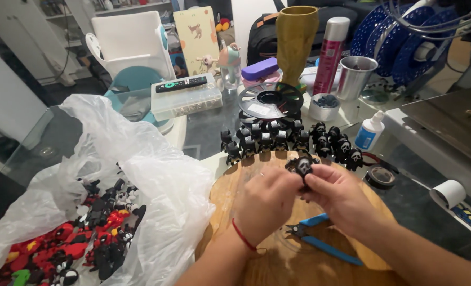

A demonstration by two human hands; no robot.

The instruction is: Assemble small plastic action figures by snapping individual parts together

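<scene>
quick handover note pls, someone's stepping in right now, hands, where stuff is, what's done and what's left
Left hand and right hand: both pinch one small black figure with a white mask face above the round wooden board.
Blue-handled cutters lie on the board, under the hands.
Done, by the look of it: a row of similar black figures stands along the board's far edge.
Left: probably the loose red and black pieces in the open plastic bag at left, plus the figure in hand.

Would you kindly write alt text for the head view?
Both hands, left hand and right hand, hold a small black figure with a white mask face above a round wooden board. Blue cutters lie below; matching figures stand behind.
</scene>
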